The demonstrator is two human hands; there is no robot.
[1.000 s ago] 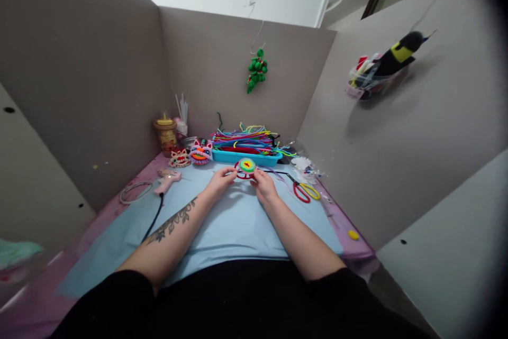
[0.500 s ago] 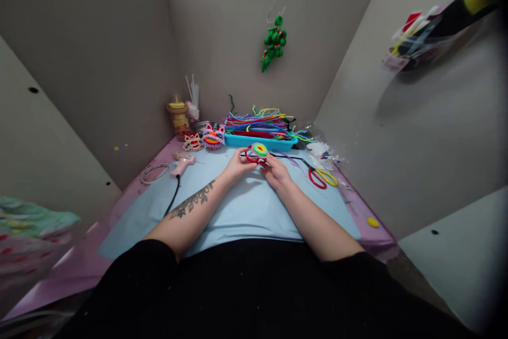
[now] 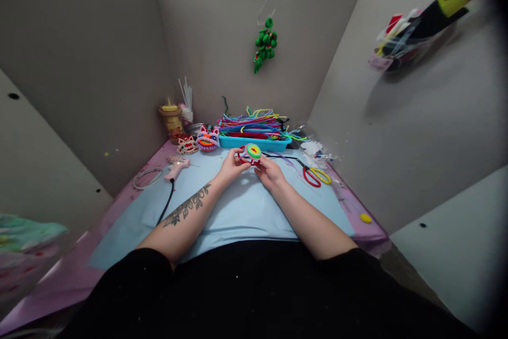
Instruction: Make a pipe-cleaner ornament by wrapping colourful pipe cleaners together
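Between my two hands, above the light blue mat [image 3: 254, 204], is a small pipe-cleaner craft piece [image 3: 253, 153] with a round face ringed in yellow, green and pink, and red and white strands below. My left hand [image 3: 233, 165] pinches its left side with thumb and fingers. On the other side my right hand [image 3: 270, 171] closes on its lower right edge. The fingertips behind the piece are hidden. Just beyond it a dark thin rod or cord lies on the mat, leading toward the scissors [image 3: 313, 175] with one red and one yellow handle.
A blue tray [image 3: 254, 142] heaped with colourful pipe cleaners [image 3: 254, 125] stands behind my hands. Left of it sit a purple animal-head craft [image 3: 207, 139], a pale one [image 3: 187, 144] and a brown cup [image 3: 172, 122]. A pink glue gun [image 3: 177, 168] lies left, and a yellow disc [image 3: 365, 218] right.
The whole view has shifted slightly, so things sit a little further left. Both hands keep hold of the craft piece, with hardly any change in their grip.
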